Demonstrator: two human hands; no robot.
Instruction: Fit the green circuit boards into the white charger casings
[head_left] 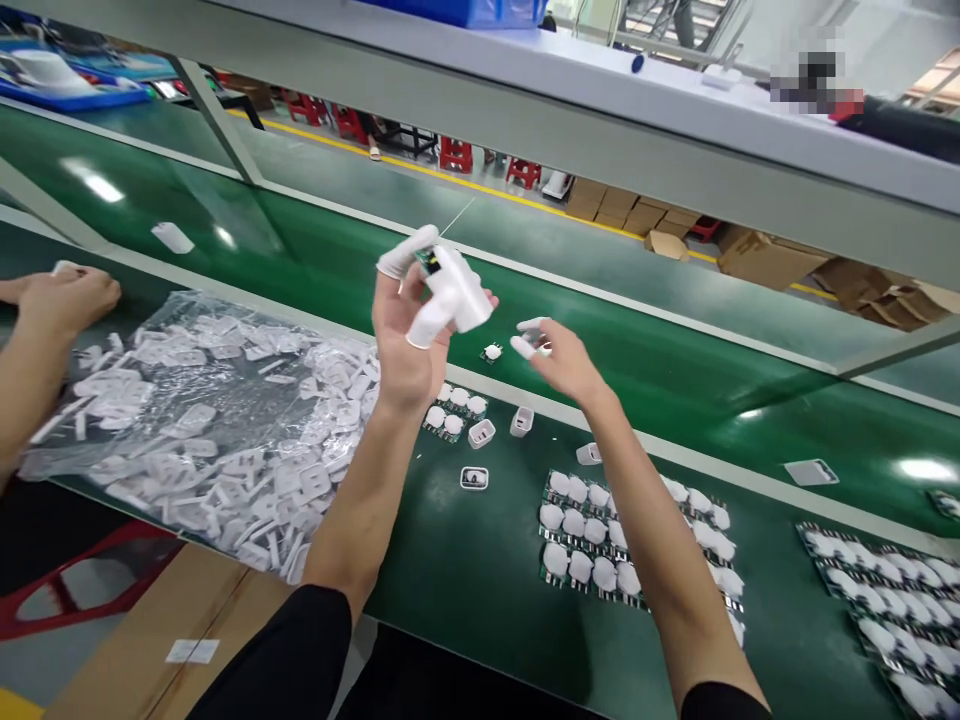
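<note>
My left hand point(409, 335), with white finger cots on thumb and finger, is raised above the bench and closed around a white plastic housing point(471, 295). A small green circuit board point(427, 261) shows at the housing's upper left end. To the right, my right hand point(559, 358) hangs in the air with thumb and finger slightly apart, also in white cots; I see nothing held in it. Below the hands, an upright white housing point(474, 478) with something inside stands on the green bench point(480, 560). Two more white housings, one of them a tilted housing point(481, 432), lie nearby.
Loose white plastic parts point(247, 480) cover a plastic bag on the left. Circuit boards with white domes point(592, 530) lie in rows under my right forearm, and more boards point(892, 600) at far right. Another person's hand point(71, 295) is at the left. A shelf point(480, 75) crosses above.
</note>
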